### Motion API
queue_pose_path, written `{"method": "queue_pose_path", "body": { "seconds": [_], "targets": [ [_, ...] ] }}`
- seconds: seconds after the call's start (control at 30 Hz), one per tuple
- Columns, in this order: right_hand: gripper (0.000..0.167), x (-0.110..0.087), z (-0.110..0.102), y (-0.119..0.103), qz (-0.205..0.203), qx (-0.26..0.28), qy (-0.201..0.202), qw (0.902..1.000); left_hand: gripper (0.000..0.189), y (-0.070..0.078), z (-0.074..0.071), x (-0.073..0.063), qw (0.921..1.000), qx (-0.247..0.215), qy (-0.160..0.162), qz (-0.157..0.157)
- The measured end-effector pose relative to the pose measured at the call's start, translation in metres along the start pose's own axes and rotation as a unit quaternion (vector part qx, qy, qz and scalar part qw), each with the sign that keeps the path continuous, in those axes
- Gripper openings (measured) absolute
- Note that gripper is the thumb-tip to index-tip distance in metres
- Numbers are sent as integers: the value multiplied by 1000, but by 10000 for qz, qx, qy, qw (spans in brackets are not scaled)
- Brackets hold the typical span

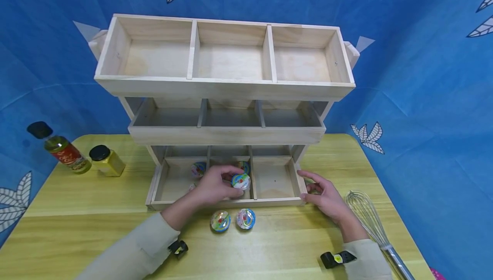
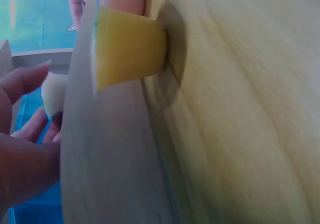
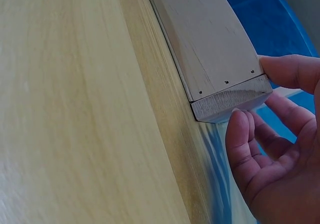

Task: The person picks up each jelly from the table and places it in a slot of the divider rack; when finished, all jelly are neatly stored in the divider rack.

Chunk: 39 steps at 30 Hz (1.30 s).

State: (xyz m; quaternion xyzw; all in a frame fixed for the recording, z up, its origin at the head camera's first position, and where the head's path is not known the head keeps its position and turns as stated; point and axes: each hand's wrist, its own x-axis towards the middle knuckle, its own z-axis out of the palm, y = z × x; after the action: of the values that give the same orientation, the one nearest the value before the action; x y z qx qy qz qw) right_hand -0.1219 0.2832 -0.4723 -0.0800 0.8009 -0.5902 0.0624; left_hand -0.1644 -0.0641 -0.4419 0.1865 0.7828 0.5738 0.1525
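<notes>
My left hand (image 1: 217, 184) pinches a small jelly cup (image 1: 241, 182) with a printed lid over the middle compartment of the wooden rack's bottom tier (image 1: 227, 203). The left wrist view shows this cup's pale side (image 2: 54, 93) between thumb and fingers. Another cup (image 1: 243, 167) sits behind it, and a further cup (image 1: 198, 169) lies in the left compartment. Two cups stand on the table before the rack: a yellow one (image 1: 220, 221) and a pinkish one (image 1: 245, 218). My right hand (image 1: 325, 196) holds the bottom tier's right front corner (image 3: 230, 101), thumb and curled fingers against it.
Two upper tiers, the top (image 1: 227, 87) and the middle (image 1: 227, 135), overhang the bottom one. At the left stand an oil bottle (image 1: 67, 153) and a yellow jar with a black lid (image 1: 108, 162). A whisk (image 1: 369, 220) lies beside my right forearm.
</notes>
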Motion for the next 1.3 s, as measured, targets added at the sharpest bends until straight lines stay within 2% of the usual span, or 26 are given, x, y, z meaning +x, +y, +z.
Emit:
{"method": "queue_pose_path", "body": {
  "seconds": [0.13, 0.37, 0.7, 0.93, 1.17, 1.3],
  "targets": [
    [63, 0, 0, 0, 36, -4, 5, 10000, 49, -3, 5, 6, 9996, 222, 137, -121],
    [63, 0, 0, 0, 19, 15, 27, 10000, 50, -13, 12, 12, 9983, 222, 244, -472],
    [63, 0, 0, 2, -30, 85, 30, 10000, 47, -14, 15, 11, 9955, 594, 37, -741],
    [63, 0, 1, 1, -4, 100, 49, 9999, 42, -13, 13, 12, 9950, 647, -126, -751],
    [63, -1, 1, -1, 33, 93, 42, 9999, 37, -12, 11, 12, 9941, 792, -425, -614],
    [63, 0, 1, 0, 35, 97, 50, 9999, 38, -11, 11, 12, 9940, 802, -454, -590]
  ]
}}
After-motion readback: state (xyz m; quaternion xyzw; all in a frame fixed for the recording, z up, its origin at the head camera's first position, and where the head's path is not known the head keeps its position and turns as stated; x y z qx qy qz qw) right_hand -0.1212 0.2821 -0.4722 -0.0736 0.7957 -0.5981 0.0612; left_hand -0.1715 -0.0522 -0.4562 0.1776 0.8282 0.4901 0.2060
